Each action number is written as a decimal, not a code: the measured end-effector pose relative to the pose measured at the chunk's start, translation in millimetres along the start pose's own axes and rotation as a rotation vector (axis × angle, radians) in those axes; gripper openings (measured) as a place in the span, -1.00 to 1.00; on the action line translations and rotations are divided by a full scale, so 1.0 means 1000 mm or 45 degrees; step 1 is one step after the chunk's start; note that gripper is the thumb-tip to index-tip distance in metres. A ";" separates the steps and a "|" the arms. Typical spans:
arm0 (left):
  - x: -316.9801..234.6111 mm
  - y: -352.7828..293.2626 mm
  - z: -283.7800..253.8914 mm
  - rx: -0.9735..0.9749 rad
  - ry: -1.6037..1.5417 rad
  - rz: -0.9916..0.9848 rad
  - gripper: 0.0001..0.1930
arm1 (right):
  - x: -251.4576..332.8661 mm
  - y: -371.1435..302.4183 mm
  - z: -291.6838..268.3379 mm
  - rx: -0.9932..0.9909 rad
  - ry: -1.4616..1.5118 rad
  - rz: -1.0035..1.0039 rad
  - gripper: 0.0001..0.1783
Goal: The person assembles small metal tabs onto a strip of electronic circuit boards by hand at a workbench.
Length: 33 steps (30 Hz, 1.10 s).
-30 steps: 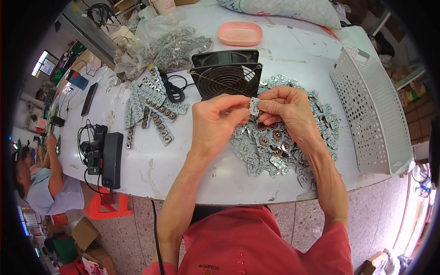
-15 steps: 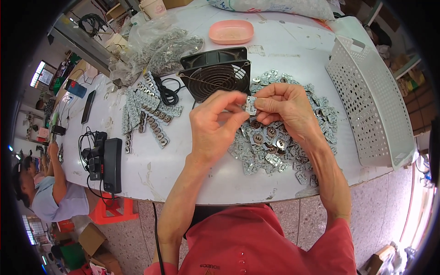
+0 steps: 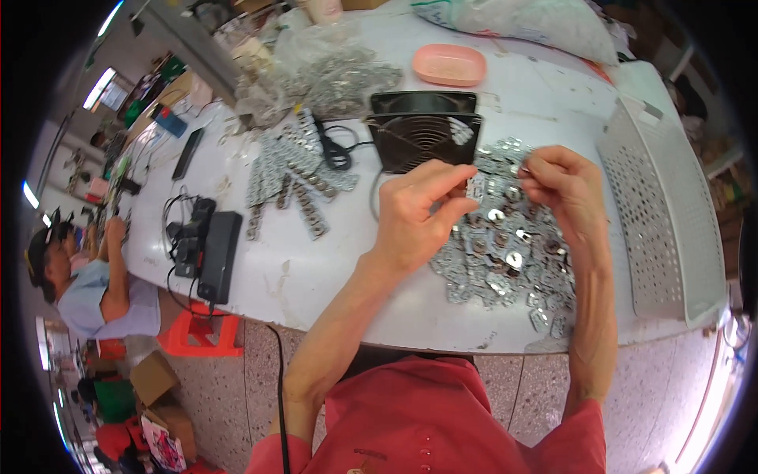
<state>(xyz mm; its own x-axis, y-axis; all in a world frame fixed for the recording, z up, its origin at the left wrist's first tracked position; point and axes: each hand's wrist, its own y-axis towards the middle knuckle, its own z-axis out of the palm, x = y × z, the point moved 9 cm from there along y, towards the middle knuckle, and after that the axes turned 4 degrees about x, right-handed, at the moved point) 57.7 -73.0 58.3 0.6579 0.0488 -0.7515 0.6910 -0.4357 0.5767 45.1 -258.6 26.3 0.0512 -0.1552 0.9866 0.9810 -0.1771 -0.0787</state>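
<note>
My left hand pinches a small silvery metal plate between thumb and fingers, in front of the fan. Apart from it to the right, my right hand is closed in a pinch. A tiny bit shows at its fingertips, too small to name. Both hands are over a heap of similar metal plates, some bearing round dark or shiny discs. Left of the fan, rows of the plates lie overlapped in strips.
A black fan stands behind my hands. Nearby are a pink dish, a white perforated basket, bags of metal parts, a black power adapter with cords and a phone-like slab. A co-worker sits at far left.
My hands have come apart: the right has left the plate and moved right, while the left still holds it. The whole view has shifted, so the table appears farther right.
</note>
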 end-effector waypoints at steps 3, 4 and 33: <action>-0.013 0.000 0.024 0.121 0.173 0.086 -0.59 | 0.000 -0.002 0.005 -0.028 0.045 -0.013 -0.86; -0.013 0.001 0.026 0.111 0.223 0.085 -0.58 | 0.000 -0.002 0.006 -0.011 0.072 -0.027 -0.84; -0.052 -0.276 -0.100 0.293 0.545 -0.692 -0.64 | 0.028 -0.005 -0.028 -0.329 -0.137 -0.408 -0.86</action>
<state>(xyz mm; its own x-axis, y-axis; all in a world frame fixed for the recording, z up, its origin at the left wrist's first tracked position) -137.5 134.9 -29.3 0.3317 0.6389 -0.6941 0.9040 -0.4257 0.0401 36.8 -289.0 50.2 -0.2164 0.0471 0.9752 0.8720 -0.4399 0.2147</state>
